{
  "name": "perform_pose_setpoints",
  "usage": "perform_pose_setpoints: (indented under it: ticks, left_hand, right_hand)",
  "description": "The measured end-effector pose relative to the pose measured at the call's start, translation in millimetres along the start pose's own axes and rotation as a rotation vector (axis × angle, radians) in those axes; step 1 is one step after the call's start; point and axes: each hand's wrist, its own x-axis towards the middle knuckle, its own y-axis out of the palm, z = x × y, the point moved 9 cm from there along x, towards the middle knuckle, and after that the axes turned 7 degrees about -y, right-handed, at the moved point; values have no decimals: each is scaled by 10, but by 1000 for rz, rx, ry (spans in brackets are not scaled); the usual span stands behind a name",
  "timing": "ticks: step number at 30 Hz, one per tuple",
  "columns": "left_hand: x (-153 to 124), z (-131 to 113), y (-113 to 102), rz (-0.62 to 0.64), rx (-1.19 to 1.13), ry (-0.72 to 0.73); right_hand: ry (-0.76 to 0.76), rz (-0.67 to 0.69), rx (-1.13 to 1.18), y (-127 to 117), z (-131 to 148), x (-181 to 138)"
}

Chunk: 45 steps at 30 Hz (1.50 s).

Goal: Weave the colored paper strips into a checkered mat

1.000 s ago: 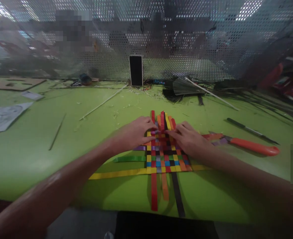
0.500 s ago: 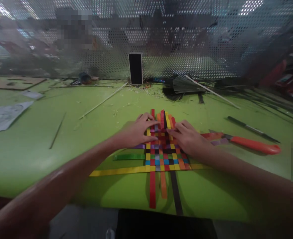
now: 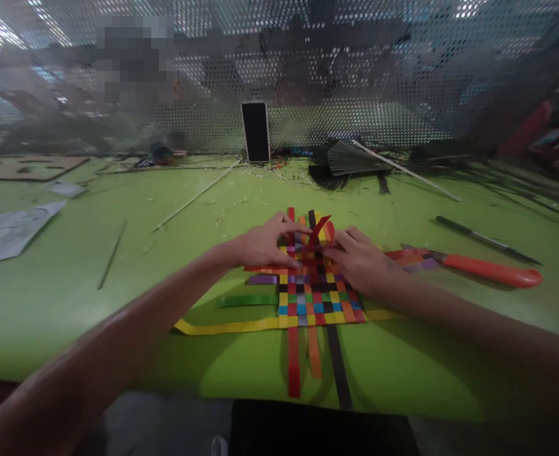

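Observation:
A checkered mat woven from colored strips lies on the green table, with loose strip ends sticking out on its sides and toward me. My left hand rests over its left edge, thumb and index finger spread apart. Near the left index fingertip, a red strip stands up tilted to the right out of the weave. On the mat's right side, my right hand has its thumb and fingers closed at the strips; exactly which strip they pinch is partly hidden. A yellow strip runs far out to the left.
An orange-handled knife lies right of the mat, with a dark slim tool behind it. A phone leans against the perforated metal screen. Paper sheets, thin sticks and dark fibres lie around.
The red strip near my left index finger, lying along the mat before, now stands bent up and to the right. My left hand has shifted slightly; orange and red strip ends show below it.

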Motion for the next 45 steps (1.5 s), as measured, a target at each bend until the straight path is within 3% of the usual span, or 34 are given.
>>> perform_pose_setpoints:
  ticks: [6, 14, 22, 27, 34, 39, 42, 45]
  left_hand:
    - [-114, -119, 21, -44, -134, 76]
    - [-161, -157, 15, -44, -102, 165]
    - [-156, 27, -41, -157, -20, -10]
    - [-218, 19, -71, -189, 45, -107]
    - [-178, 105, -81, -208, -184, -173]
    - [-35, 183, -96, -96, -645, -178]
    - [18, 293, -193, -170, -863, -279]
    - [27, 364, -224, -236, -918, -353]
  right_hand:
    - [-7, 0, 39, -12, 18, 11]
    - [29, 37, 99, 0, 2, 17]
    - [26, 42, 69, -7, 6, 9]
    - [15, 29, 38, 12, 15, 13]
    - [24, 31, 62, 38, 1, 0]
    - [26, 13, 69, 44, -17, -5]
    - [18, 32, 55, 61, -12, -5]
    - [25, 61, 34, 87, -17, -3]
